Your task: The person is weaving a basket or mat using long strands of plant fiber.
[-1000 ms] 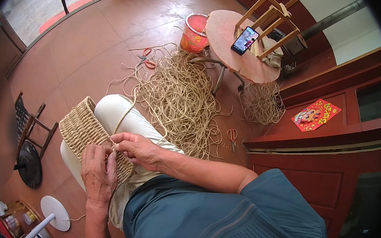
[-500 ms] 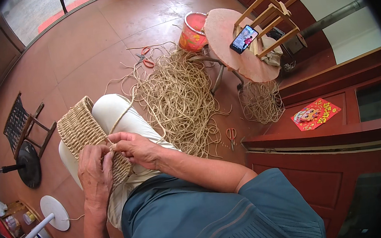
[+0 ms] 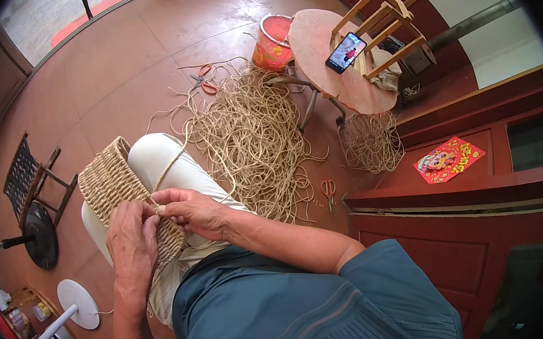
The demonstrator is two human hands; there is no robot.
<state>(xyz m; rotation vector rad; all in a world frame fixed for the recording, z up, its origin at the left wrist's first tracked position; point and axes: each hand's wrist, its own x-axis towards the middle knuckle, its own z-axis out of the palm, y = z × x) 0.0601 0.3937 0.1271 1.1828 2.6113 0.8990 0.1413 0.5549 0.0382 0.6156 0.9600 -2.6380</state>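
A woven straw-coloured basket (image 3: 114,178) lies tilted across my lap, over my pale trousers. At its near rim my left hand (image 3: 133,238) is closed, fingers bent against the weave and thumb toward the right hand. My right hand (image 3: 190,211) pinches a strand of cord at the same rim, its fingertips almost meeting the left ones. From there the cord (image 3: 172,167) runs up over my knee toward a big loose heap of cord (image 3: 253,145) on the floor. My fingers hide the exact spot where the strand meets the rim.
Red-handled pliers (image 3: 205,79) and scissors (image 3: 329,193) lie by the heap. Ahead right stand a red bucket (image 3: 271,45) and a round table (image 3: 311,41) bearing a phone (image 3: 346,53) and wooden frame (image 3: 395,27). A folding chair (image 3: 37,176) and white round-based stand (image 3: 78,302) are at left.
Both hands stay together at the basket's rim, with only slight finger movement. The whole view has shifted a little.
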